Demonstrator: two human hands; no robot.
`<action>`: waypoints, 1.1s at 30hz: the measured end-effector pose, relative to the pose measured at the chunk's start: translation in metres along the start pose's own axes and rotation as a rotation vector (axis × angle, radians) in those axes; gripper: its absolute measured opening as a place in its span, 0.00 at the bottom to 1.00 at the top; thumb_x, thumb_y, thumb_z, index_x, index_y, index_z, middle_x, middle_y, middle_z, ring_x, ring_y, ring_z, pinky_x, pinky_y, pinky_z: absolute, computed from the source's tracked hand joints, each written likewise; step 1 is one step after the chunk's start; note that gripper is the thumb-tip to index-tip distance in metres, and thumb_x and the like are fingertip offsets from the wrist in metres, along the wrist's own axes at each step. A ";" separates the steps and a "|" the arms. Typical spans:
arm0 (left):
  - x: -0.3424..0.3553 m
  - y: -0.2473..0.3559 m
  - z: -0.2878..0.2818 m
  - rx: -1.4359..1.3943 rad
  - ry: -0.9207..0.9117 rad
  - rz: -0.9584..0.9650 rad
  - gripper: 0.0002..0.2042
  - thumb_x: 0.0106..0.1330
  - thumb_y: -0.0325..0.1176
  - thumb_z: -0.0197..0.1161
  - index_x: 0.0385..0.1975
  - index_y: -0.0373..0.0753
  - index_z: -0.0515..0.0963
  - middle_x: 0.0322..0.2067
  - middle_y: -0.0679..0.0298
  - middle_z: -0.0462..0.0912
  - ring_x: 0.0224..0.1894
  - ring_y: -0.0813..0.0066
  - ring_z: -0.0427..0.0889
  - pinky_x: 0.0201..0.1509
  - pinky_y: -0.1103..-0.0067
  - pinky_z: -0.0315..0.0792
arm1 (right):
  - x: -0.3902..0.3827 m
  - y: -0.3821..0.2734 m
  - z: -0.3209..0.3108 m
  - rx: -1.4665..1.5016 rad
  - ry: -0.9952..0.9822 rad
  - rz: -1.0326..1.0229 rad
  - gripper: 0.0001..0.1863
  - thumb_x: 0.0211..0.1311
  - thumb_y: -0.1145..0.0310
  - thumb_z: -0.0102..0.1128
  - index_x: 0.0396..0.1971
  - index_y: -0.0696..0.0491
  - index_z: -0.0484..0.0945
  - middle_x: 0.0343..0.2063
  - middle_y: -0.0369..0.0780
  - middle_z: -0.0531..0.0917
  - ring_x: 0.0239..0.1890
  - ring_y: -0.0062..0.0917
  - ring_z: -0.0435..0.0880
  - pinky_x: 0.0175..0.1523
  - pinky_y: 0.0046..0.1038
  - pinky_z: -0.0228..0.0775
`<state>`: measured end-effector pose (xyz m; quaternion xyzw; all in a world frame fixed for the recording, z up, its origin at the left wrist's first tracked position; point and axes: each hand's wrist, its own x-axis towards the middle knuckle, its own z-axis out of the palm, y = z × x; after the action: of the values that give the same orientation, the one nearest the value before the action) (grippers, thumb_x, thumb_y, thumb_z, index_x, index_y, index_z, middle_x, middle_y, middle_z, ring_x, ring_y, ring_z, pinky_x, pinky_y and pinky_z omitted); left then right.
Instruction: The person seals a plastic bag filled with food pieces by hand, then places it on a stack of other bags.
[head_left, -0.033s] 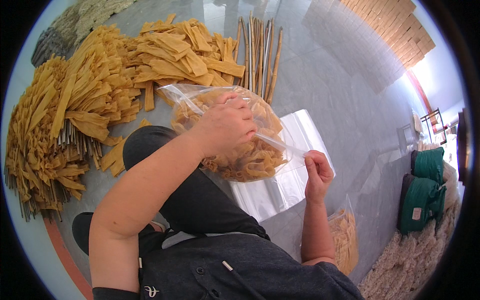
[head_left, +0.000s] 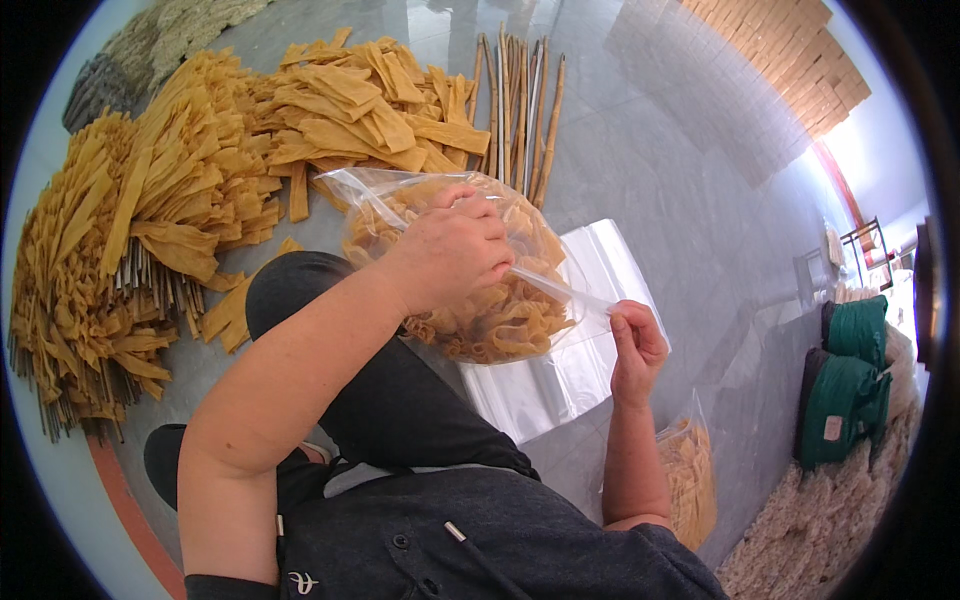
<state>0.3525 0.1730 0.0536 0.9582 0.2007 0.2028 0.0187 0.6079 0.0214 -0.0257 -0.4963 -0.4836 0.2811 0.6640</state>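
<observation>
My left hand [head_left: 455, 245] has its fingers curled onto the top of a clear plastic bag [head_left: 540, 330] filled with curled yellow-brown strips, gripping it near the pale band along its opening. My right hand [head_left: 632, 340] pinches the right end of that band, lower and to the right. The bag lies tilted beside my bent dark-clad leg, partly over a stack of flat, white-looking plastic bags [head_left: 520, 400] on the grey floor. My left hand and forearm hide part of the bag and its contents.
A big heap of flat yellow strips [head_left: 140, 240] with metal rods spans the left and back. Thin sticks [head_left: 545, 130] lie beyond the bag. A filled clear bag [head_left: 685, 480] is by my right arm. Green bundles [head_left: 840, 400], pale fibrous material and a black rack [head_left: 870, 250] stand at right.
</observation>
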 end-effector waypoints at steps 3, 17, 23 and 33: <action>0.000 0.000 -0.004 -0.054 0.041 -0.039 0.09 0.57 0.41 0.67 0.35 0.47 0.83 0.35 0.73 0.80 0.49 0.73 0.74 0.65 0.68 0.58 | 0.004 -0.007 -0.003 0.006 -0.022 0.015 0.09 0.61 0.80 0.59 0.41 0.60 0.78 0.41 0.40 0.79 0.43 0.20 0.75 0.49 0.21 0.66; -0.022 -0.005 -0.017 -0.135 0.271 -0.176 0.15 0.56 0.40 0.69 0.42 0.45 0.83 0.41 0.67 0.79 0.50 0.65 0.73 0.59 0.69 0.65 | 0.046 -0.061 0.025 -0.851 -0.471 -0.070 0.08 0.53 0.70 0.67 0.22 0.55 0.78 0.20 0.38 0.80 0.21 0.30 0.77 0.30 0.30 0.67; -0.090 -0.016 -0.051 -0.271 0.344 -0.549 0.11 0.61 0.35 0.65 0.42 0.42 0.82 0.40 0.62 0.79 0.47 0.62 0.75 0.54 0.73 0.69 | 0.076 -0.057 0.041 -0.498 -0.663 0.097 0.13 0.63 0.70 0.61 0.21 0.59 0.73 0.15 0.32 0.68 0.21 0.14 0.63 0.27 0.20 0.59; -0.217 -0.118 -0.015 -1.132 0.537 -1.404 0.16 0.68 0.47 0.58 0.50 0.46 0.78 0.43 0.70 0.79 0.43 0.78 0.74 0.43 0.79 0.68 | 0.212 -0.091 0.199 -0.419 -0.802 0.201 0.12 0.58 0.66 0.63 0.18 0.53 0.76 0.17 0.27 0.74 0.20 0.10 0.67 0.26 0.17 0.56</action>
<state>0.1203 0.1951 -0.0295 0.3876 0.6015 0.4269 0.5529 0.4944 0.2475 0.1443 -0.5162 -0.6982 0.4099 0.2794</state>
